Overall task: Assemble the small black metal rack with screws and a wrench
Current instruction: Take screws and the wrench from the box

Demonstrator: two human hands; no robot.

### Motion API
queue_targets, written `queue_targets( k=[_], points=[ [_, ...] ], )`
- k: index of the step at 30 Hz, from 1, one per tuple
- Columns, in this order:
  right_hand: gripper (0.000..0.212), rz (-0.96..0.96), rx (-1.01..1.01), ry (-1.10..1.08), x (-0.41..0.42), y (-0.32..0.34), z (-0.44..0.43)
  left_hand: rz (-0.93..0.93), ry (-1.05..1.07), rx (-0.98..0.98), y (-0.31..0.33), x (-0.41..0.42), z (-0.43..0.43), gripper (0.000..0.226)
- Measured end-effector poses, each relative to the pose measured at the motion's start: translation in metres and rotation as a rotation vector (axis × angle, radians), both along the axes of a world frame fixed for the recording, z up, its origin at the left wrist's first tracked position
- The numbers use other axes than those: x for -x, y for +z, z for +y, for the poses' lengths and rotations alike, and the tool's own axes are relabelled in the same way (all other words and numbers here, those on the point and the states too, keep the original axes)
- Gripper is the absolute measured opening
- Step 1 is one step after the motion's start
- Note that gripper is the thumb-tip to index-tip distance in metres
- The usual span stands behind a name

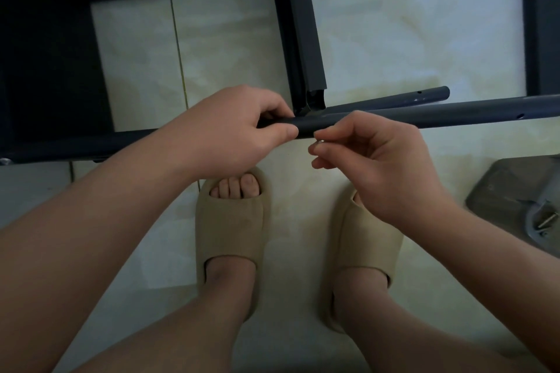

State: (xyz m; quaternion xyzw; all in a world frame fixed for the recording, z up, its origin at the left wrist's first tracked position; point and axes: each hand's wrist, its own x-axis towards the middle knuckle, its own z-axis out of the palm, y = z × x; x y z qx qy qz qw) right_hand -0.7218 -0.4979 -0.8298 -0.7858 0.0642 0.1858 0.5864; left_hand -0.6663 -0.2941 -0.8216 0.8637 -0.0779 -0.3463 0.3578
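My left hand (242, 127) grips a long dark round tube (424, 115) that runs right across the floor. Just under that tube, my right hand (369, 157) pinches a small silver screw (320, 141) between thumb and fingertips. A dark channel bar (298, 27) comes down from the top and ends right behind the tube, between my hands. A second shorter tube (403, 98) with small holes lies behind the first. A black rack panel (45, 48) fills the left side.
A grey plastic bag (515, 191) with small metal hardware (547, 222) lies on the tiled floor at the right. Another dark rack part (542, 27) stands at the right edge. My feet in beige slippers (231, 230) are below my hands.
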Motion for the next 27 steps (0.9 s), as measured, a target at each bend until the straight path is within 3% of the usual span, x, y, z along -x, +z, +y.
queue_targets(
  k=[9, 12, 15, 19, 23, 27],
  points=[
    [0.01, -0.02, 0.171, 0.018, -0.004, 0.005, 0.005, 0.009, -0.001, -0.005, 0.002, -0.002, 0.0, 0.009],
    [0.01, -0.111, 0.388, 0.078, -0.007, 0.011, 0.007, 0.01, -0.004, -0.006, 0.002, -0.001, 0.0, 0.008],
    [0.021, -0.351, 0.706, 0.168, -0.013, 0.019, 0.007, 0.003, 0.002, -0.012, 0.004, -0.002, 0.0, 0.008],
    [0.035, -0.408, 0.859, 0.266, -0.024, 0.023, 0.002, 0.014, -0.019, -0.039, 0.007, -0.005, -0.002, 0.01],
    [0.046, -0.296, 0.843, 0.345, -0.034, 0.025, 0.0, 0.065, -0.017, -0.054, 0.009, -0.013, -0.002, 0.026],
    [0.039, -0.306, 0.809, 0.348, -0.042, 0.022, -0.004, 0.062, 0.144, -0.078, 0.0, -0.036, -0.014, 0.048]
  ],
)
